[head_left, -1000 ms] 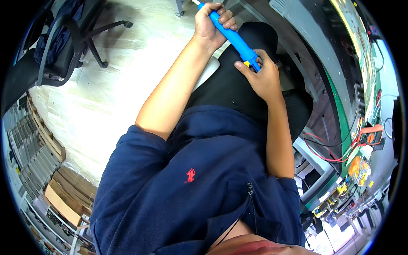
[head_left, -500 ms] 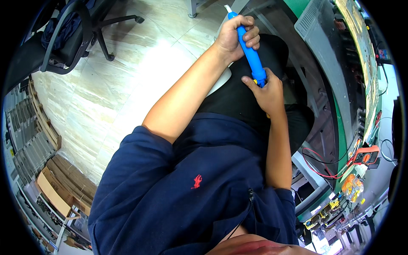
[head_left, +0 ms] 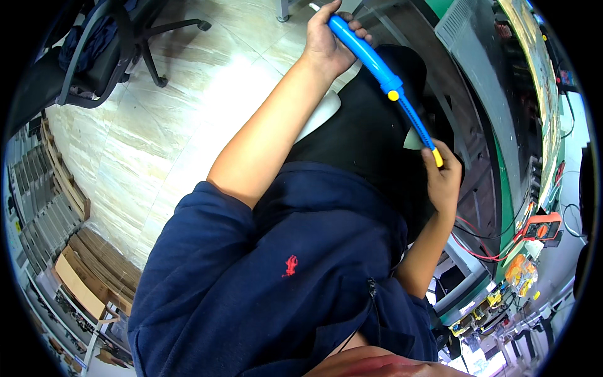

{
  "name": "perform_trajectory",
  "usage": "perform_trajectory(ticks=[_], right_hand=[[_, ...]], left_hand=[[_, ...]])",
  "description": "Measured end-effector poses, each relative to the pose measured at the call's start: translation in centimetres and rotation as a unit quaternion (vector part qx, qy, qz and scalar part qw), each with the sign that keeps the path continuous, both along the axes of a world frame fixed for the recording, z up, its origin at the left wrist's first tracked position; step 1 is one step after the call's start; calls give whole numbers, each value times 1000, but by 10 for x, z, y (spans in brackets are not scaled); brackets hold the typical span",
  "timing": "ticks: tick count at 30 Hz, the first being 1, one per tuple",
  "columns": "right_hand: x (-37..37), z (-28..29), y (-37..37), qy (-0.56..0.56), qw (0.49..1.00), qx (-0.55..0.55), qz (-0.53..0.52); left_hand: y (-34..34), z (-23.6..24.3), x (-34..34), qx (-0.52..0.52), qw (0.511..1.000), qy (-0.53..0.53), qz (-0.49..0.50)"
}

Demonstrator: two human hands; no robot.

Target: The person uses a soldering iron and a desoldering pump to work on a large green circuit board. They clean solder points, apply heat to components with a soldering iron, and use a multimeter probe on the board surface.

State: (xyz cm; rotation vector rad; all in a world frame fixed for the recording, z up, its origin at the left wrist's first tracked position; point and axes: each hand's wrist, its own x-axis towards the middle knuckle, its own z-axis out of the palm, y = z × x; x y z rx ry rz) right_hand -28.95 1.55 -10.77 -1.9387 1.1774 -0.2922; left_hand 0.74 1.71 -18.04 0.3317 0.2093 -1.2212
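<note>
A blue solder sucker [head_left: 364, 50], with a white tip, a round yellow button and a yellow plunger end, lies diagonally across the air above my lap. My left hand [head_left: 333, 41] is closed around its upper barrel, near the tip. My right hand [head_left: 443, 173] grips the yellow end of the thin plunger rod, which is drawn out from the barrel, with the thumb against it. My black-trousered legs [head_left: 358, 132] are beneath, with a pale seat edge [head_left: 320, 116] beside them.
A workbench [head_left: 509, 125] runs along the right, holding a red-and-black multimeter [head_left: 541, 230] with leads, an orange bag [head_left: 521, 273] and assorted tools. A black office chair [head_left: 88, 75] stands at the upper left, with flattened cardboard [head_left: 94, 270] at the lower left and tiled floor [head_left: 157, 163] between.
My right hand has moved right and down, and the plunger rod now shows extended out of the barrel. My left hand has shifted slightly up and left, and the tool is more slanted.
</note>
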Motion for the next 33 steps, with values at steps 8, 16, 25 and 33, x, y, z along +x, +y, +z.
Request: perform_trajectory(ticks=[8,16,25,33], right_hand=[[14,34,44,-153,972,-179,-23],[39,17,47,-329,930,-154,57],[88,-7,29,-377,911,-138,90],[128,-16,20,-282,943,-167,62]], left_hand=[[-11,-56,13,-76,988,130,-35],[-7,-54,23,-121,980,148,-62],[-4,-41,-4,-66,978,171,-99],[0,-40,16,-68,983,148,-84]])
